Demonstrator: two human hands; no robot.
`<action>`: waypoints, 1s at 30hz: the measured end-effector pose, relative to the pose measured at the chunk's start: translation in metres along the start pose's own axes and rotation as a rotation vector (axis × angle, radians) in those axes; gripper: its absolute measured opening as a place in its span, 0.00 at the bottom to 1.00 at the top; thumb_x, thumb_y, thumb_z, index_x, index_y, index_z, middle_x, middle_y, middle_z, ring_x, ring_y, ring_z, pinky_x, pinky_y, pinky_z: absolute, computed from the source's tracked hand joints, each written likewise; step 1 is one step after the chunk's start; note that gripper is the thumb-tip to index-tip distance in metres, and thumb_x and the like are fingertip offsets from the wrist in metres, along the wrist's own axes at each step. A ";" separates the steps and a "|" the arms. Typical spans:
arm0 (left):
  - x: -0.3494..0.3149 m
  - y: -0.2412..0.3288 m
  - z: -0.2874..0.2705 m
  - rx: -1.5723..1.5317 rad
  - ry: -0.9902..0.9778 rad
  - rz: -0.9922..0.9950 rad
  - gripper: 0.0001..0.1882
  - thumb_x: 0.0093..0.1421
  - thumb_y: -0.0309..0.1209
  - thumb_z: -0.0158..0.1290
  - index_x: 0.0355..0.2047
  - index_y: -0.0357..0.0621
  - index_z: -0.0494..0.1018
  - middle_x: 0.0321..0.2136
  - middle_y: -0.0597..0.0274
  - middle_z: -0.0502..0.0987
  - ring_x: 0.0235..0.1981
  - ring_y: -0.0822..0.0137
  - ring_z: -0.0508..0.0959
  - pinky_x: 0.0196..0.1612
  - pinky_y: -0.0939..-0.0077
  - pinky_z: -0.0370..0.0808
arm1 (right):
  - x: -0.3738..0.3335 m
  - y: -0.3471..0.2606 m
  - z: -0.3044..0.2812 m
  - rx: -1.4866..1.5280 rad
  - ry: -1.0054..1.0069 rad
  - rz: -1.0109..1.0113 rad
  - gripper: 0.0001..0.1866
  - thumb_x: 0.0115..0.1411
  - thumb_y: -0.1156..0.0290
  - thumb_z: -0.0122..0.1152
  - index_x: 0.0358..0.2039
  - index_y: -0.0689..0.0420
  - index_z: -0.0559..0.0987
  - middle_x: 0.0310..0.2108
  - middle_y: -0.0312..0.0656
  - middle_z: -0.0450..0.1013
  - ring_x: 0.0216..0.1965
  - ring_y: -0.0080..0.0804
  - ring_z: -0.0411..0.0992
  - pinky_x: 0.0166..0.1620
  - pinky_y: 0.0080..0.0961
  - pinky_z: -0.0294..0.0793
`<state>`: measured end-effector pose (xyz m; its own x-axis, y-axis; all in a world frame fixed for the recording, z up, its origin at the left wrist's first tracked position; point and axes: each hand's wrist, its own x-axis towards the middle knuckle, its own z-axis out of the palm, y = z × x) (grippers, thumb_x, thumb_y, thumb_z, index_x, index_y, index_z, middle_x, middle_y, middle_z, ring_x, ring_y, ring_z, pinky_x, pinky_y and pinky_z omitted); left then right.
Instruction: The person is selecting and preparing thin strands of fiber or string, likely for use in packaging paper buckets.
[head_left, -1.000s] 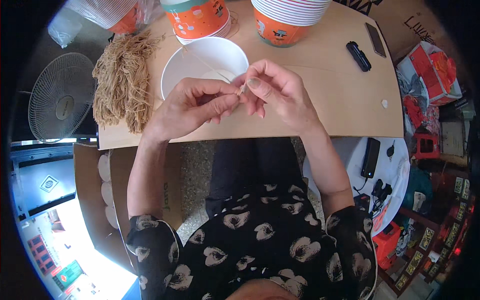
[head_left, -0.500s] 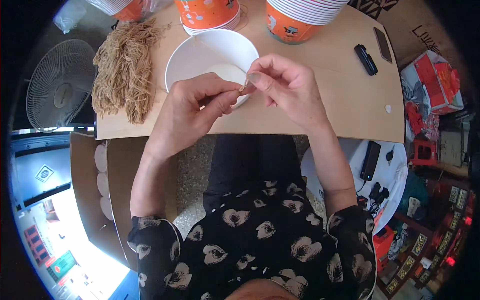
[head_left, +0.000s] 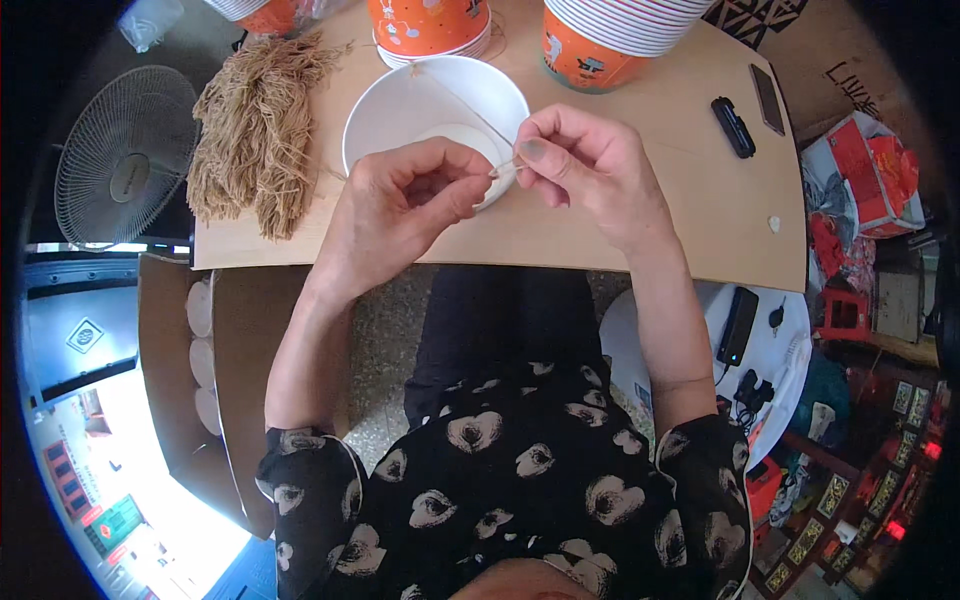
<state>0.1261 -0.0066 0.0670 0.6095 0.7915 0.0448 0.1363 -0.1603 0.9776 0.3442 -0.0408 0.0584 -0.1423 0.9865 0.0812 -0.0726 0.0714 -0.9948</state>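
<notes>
A white paper bucket [head_left: 385, 120] lies with its open mouth toward me on the table. From its far wall a thin tan string [head_left: 482, 120] runs across the opening to my hands. My right hand [head_left: 590, 170] pinches the string between thumb and forefinger at the bucket's right side. Just left of it, my left hand [head_left: 405, 210] has thumb and forefinger closed on the string's end. A short stretch of string shows between the two sets of fingertips. Beyond my left hand lies a bundle of tan strings [head_left: 255, 135].
Stacks of orange-printed buckets [head_left: 590, 60] and an orange bucket [head_left: 425, 25] stand at the table's far side. A black device [head_left: 732, 127] and a phone [head_left: 768, 98] lie on the right. A fan [head_left: 128, 180] and an open cardboard box [head_left: 165, 350] are at left.
My fingertips have drawn slightly apart, with string now showing between them. The right hand has shifted a little right. The view has shifted slightly.
</notes>
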 end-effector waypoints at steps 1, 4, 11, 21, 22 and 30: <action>-0.001 -0.002 0.000 0.001 -0.002 0.002 0.08 0.65 0.26 0.57 0.42 0.35 0.77 0.30 0.67 0.79 0.31 0.79 0.76 0.36 0.85 0.74 | 0.000 0.000 0.000 -0.015 0.010 -0.013 0.08 0.66 0.70 0.60 0.37 0.63 0.78 0.23 0.31 0.74 0.22 0.11 0.66 0.26 0.12 0.66; -0.002 -0.008 0.001 -0.082 -0.023 0.024 0.08 0.64 0.24 0.57 0.43 0.34 0.77 0.32 0.65 0.79 0.34 0.77 0.78 0.39 0.83 0.76 | 0.004 0.004 0.000 -0.008 -0.034 0.002 0.09 0.66 0.68 0.59 0.37 0.62 0.79 0.26 0.32 0.74 0.24 0.12 0.67 0.26 0.10 0.64; 0.001 -0.012 0.010 0.140 0.139 0.207 0.07 0.58 0.21 0.61 0.38 0.37 0.81 0.32 0.62 0.82 0.33 0.75 0.80 0.36 0.80 0.78 | 0.004 0.009 0.005 -0.001 0.013 0.067 0.08 0.65 0.70 0.60 0.35 0.62 0.79 0.26 0.33 0.75 0.23 0.12 0.68 0.26 0.10 0.66; 0.003 -0.019 0.014 0.599 0.431 0.625 0.15 0.51 0.21 0.66 0.39 0.44 0.80 0.27 0.63 0.81 0.27 0.68 0.81 0.30 0.75 0.77 | 0.006 0.003 0.009 -0.032 -0.005 0.139 0.08 0.64 0.70 0.61 0.34 0.63 0.80 0.23 0.35 0.76 0.19 0.15 0.69 0.23 0.12 0.66; 0.004 -0.022 0.014 0.601 0.431 0.625 0.15 0.51 0.21 0.66 0.39 0.44 0.80 0.27 0.63 0.81 0.27 0.68 0.81 0.30 0.75 0.77 | 0.006 0.002 0.010 -0.039 0.002 0.160 0.08 0.64 0.70 0.61 0.34 0.63 0.80 0.22 0.35 0.76 0.19 0.15 0.69 0.22 0.12 0.66; 0.004 -0.032 0.011 0.966 0.526 0.952 0.19 0.43 0.24 0.68 0.39 0.49 0.82 0.29 0.71 0.80 0.29 0.71 0.79 0.30 0.76 0.73 | 0.008 0.006 0.012 0.092 -0.009 0.168 0.09 0.64 0.70 0.61 0.33 0.64 0.80 0.22 0.38 0.76 0.17 0.18 0.70 0.21 0.14 0.68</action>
<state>0.1325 -0.0044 0.0335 0.4451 0.2471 0.8607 0.4434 -0.8959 0.0279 0.3313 -0.0343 0.0540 -0.1693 0.9819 -0.0849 -0.1373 -0.1088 -0.9845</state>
